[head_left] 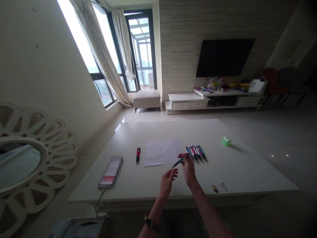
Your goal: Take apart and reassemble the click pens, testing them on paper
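Observation:
In the head view my right hand (188,169) grips a dark pen with a green barrel (178,162), tilted with its tip down to the left. My left hand (167,180) is just below that tip, fingers loosely bent and a little apart, with nothing visible in them. White paper (160,152) lies flat on the table beyond both hands. A row of several pens (196,153) in blue, pink and teal lies to the right of the paper, partly behind my right hand. Two red and black pens (138,156) lie side by side left of the paper.
On the white table (215,175), a phone (110,172) with a blurred screen lies left, its cable over the front edge. A green and white container (226,141) stands right. A small yellow and dark item (215,188) lies near the front edge, beside a clear piece (223,186).

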A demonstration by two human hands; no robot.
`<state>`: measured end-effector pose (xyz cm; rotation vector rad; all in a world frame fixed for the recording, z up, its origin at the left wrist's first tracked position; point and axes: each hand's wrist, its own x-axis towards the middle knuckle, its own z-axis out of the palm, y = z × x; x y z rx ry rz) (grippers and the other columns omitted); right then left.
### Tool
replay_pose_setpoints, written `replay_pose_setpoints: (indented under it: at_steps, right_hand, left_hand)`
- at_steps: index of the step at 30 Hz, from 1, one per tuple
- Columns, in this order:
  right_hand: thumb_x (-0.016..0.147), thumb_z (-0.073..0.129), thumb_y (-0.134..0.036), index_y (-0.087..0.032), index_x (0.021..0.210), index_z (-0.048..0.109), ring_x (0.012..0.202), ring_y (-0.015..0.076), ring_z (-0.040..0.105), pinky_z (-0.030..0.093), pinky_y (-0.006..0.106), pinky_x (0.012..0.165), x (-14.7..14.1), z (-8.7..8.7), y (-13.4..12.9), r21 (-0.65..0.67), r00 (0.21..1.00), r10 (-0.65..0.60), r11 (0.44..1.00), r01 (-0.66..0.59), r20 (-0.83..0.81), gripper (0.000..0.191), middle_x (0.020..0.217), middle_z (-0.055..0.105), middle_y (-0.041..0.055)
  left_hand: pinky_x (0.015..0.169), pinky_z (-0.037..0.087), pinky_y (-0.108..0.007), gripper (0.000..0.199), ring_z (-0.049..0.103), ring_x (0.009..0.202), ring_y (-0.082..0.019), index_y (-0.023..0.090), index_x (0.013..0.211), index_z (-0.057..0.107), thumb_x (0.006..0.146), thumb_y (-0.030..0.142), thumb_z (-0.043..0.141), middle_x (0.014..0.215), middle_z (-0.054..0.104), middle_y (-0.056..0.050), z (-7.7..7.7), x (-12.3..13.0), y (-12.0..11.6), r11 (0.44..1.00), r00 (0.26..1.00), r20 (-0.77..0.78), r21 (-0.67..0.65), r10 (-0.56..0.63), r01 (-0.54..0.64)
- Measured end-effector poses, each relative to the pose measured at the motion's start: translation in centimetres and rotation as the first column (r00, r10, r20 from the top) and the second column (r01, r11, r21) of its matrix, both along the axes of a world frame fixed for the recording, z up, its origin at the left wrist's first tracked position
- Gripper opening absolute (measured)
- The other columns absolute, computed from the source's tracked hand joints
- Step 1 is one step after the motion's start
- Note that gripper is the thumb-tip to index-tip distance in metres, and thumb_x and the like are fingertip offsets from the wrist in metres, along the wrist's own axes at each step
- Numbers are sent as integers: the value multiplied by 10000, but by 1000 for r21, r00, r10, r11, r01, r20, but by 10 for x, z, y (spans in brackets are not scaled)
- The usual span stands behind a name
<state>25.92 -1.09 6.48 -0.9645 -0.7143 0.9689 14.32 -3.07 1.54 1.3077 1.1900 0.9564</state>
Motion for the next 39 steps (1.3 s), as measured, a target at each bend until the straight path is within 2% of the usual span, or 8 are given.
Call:
replay_pose_setpoints:
  at_steps: [2,5,8,11,17,24,34,39]
  right_hand:
    - [761,551,-534,-221,765,544,591,143,511,420,281,561,12,7,11,42,972,126,992,-120,-197,313,650,541,-1]
    - [784,488,-572,-224,695,486,450,112,363,345,257,442,27,17,19,72,874,347,936,-344,-340,359,526,378,-49]
    - [805,410,-590,-224,562,373,419,102,269,278,245,394,37,20,23,112,787,453,886,-450,-420,441,488,282,-60]
    - [807,417,-522,-225,495,265,399,89,188,229,236,376,41,18,27,158,725,472,874,-459,-502,458,457,219,-70]
    - [786,442,-459,-224,482,249,390,84,167,216,234,366,40,18,35,142,728,428,895,-422,-535,430,437,213,-70]
    - [804,435,-477,-223,531,315,403,87,160,210,229,380,37,24,37,158,708,454,882,-444,-541,392,464,201,-78]
    - [785,403,-486,-224,579,389,380,83,147,187,230,359,57,13,51,87,765,433,889,-450,-476,334,456,212,-88]
    - [773,446,-481,-212,609,454,349,67,187,198,217,348,61,5,75,76,782,444,885,-459,-437,315,445,292,-84]
  left_hand:
    - [792,465,-341,444,597,922,-201,188,1050,609,857,504,363,999,651,-96,-2,-19,7,965,955,-246,240,165,-105]
    - [969,355,-411,352,473,1150,-217,227,1167,547,884,332,366,1191,572,-81,-8,-50,20,837,748,-534,545,394,-52]
    - [1027,275,-459,367,372,1249,-229,247,1221,505,875,279,390,1284,507,-70,-20,-70,28,802,532,-717,587,451,110]
    - [1028,262,-473,370,364,1255,-230,244,1229,497,883,281,373,1317,475,-73,-32,-75,31,824,424,-795,541,434,170]
    - [1023,260,-453,347,377,1233,-224,237,1200,515,885,251,367,1314,472,-76,-31,-69,32,824,396,-806,538,441,178]
    - [1005,289,-414,328,479,1080,-202,224,1156,542,867,204,390,1119,578,-76,-21,-68,29,807,396,-793,562,464,180]
    - [996,304,-415,317,424,1177,-221,246,1150,545,882,242,376,1255,514,-65,-27,-69,32,814,406,-801,546,439,198]
    - [999,304,-417,313,421,1180,-222,250,1146,542,882,244,374,1255,512,-63,-25,-68,32,825,398,-810,533,431,190]
